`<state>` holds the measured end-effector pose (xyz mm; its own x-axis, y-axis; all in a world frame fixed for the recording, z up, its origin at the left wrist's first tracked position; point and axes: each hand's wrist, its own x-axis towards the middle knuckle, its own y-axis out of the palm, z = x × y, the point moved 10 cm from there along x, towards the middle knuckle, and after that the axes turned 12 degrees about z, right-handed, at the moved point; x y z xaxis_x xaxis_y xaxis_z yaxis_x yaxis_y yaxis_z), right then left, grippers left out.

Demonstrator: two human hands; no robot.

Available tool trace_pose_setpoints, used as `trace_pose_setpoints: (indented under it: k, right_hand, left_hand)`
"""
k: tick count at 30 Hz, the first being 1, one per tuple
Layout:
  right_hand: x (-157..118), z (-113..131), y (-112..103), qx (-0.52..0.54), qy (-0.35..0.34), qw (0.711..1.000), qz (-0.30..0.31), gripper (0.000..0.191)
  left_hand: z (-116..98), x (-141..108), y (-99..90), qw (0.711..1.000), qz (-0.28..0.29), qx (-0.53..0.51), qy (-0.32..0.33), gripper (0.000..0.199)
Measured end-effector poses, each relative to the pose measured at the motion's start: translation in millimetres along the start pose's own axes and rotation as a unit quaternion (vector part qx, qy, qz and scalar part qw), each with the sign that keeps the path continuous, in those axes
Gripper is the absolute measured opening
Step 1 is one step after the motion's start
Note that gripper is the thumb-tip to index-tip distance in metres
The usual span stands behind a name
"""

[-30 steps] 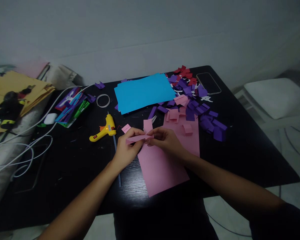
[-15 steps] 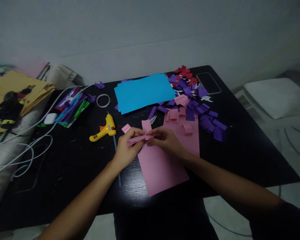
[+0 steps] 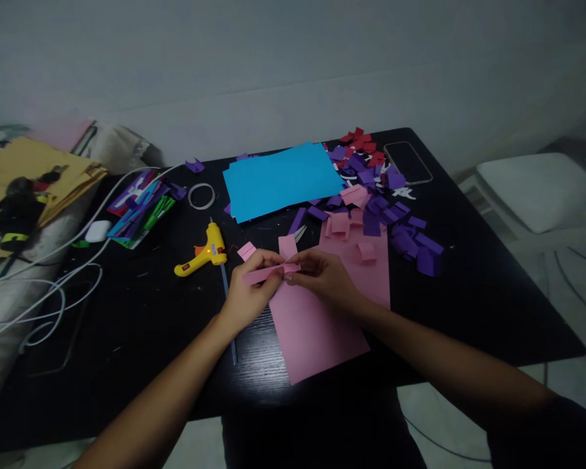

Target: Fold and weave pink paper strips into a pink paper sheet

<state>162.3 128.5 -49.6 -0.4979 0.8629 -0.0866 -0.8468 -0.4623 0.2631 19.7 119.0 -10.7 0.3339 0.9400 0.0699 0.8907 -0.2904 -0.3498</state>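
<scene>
Between my two hands is a narrow pink paper strip (image 3: pixel 262 274), held above the near sheet. My left hand (image 3: pixel 251 286) pinches it with thumb and fingers along its length. At its right end my right hand (image 3: pixel 320 275) grips it with the fingertips; the exact fold there is partly hidden. Below lies a pink paper sheet (image 3: pixel 317 332), with a second pink sheet under my right forearm. Just beyond my fingertips is a small pink paper piece (image 3: pixel 288 245), and another pink piece (image 3: pixel 247 251) sits beside my left hand. Scissors (image 3: pixel 299 233) show only their blade tips.
A yellow glue gun (image 3: pixel 202 251) lies left of my hands, a glue stick (image 3: pixel 225 280) near it. Blue sheets (image 3: pixel 283 182) are stacked behind. Purple paper pieces (image 3: pixel 410 241) and red ones (image 3: pixel 364 143) are heaped right, by a phone (image 3: pixel 408 163). White cables (image 3: pixel 58 293) run left.
The left end of the pink strip has shifted slightly left and down in my fingers. Both hands stay almost in place, still gripping it.
</scene>
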Motion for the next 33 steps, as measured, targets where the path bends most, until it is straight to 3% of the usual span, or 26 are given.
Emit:
trace_pose_setpoints:
  k: [13, 22, 33]
  right_hand:
    - [0.2, 4.9, 0.5, -0.008, -0.014, 1.0, 0.005, 0.027]
    - [-0.5, 11.7, -0.5, -0.047, -0.058, 0.997, -0.007, 0.025]
    - [-2.9, 15.6, 2.3, -0.084, -0.082, 0.993, 0.0, 0.036]
  left_hand:
    - [7.4, 0.1, 0.9, 0.999, 0.006, -0.038, -0.015, 0.007]
    - [13.4, -0.6, 4.5, 0.992, 0.007, -0.112, -0.051, 0.009]
    - [15.0, 0.2, 5.6, 0.988, 0.009, -0.136, -0.067, 0.013]
